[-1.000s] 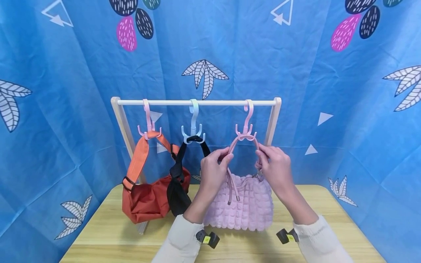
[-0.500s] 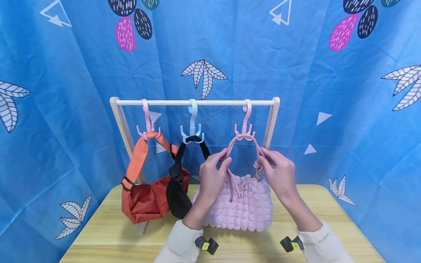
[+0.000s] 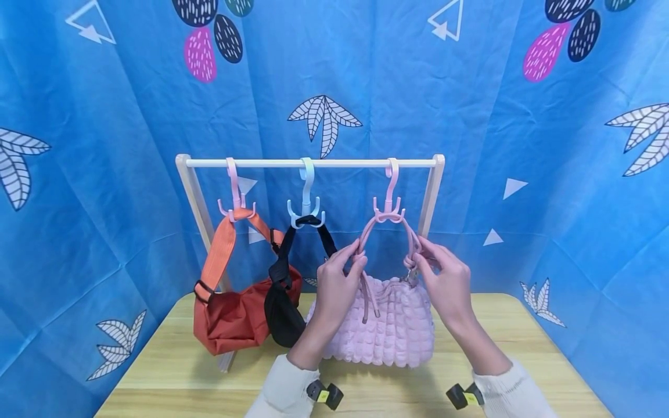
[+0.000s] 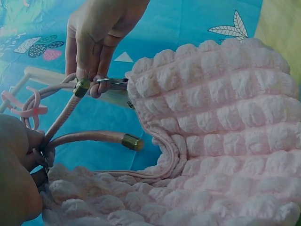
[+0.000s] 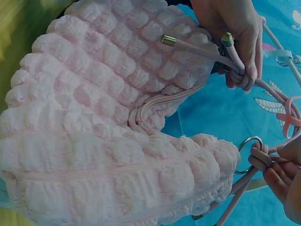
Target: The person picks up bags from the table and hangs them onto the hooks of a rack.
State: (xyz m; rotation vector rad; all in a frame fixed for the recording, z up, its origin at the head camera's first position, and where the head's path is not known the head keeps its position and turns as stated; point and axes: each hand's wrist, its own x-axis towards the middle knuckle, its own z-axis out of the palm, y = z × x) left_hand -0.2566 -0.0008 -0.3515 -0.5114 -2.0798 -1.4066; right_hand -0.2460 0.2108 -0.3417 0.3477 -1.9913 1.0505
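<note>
A pink puffy handbag (image 3: 389,334) hangs by its cord handle (image 3: 367,231) from a pink hook (image 3: 389,200) on the right of the rack. My left hand (image 3: 337,284) pinches the left side of the handle, where loose cord ends dangle. On the other side, my right hand (image 3: 449,284) pinches the handle near its knot. In the right wrist view, that knot (image 5: 260,157) sits by a metal ring (image 5: 244,150) at the bag's edge. Gold tips (image 4: 132,142) cap the cord ends in the left wrist view.
A white bar (image 3: 345,164) on wooden posts carries the hooks above a wooden table (image 3: 502,325). Left of the pink bag hang a black bag (image 3: 282,316) on a blue hook (image 3: 307,197) and a red bag (image 3: 235,319) with an orange strap. A blue curtain (image 3: 444,104) surrounds the table.
Both my hands have slid slightly down the handle, the right one also a little outward. The pink bag still hangs from its hook; the other bags have stayed put.
</note>
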